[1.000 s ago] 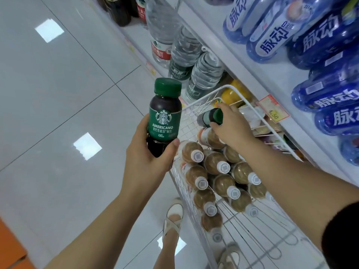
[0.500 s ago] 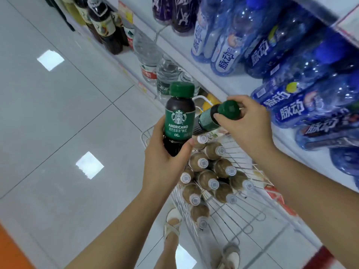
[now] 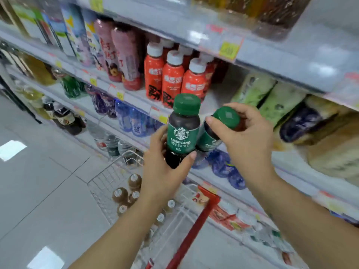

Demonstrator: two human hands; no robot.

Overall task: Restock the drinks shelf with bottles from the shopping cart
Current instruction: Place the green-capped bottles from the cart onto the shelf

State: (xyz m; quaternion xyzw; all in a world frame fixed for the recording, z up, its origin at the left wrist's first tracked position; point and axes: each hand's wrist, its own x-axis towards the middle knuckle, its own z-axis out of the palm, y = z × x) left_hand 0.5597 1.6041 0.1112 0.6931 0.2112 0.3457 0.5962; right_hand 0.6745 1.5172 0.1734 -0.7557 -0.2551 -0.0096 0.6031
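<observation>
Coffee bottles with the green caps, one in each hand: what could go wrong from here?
The right hand grips its tilted bottle only around the cap, so it may slip and drop toward the shopping cart below. The two bottles sit very close; the upright bottle in the left hand could knock against it. The red bottles stand near the shelf front, so a careless reach might topple them.

The second bottle [image 3: 207, 142] is partly covered by the right hand [image 3: 248, 144] and the first bottle [image 3: 181, 136] — label half hidden; price tags [image 3: 229, 49] (blurred) cannot be read.
</observation>
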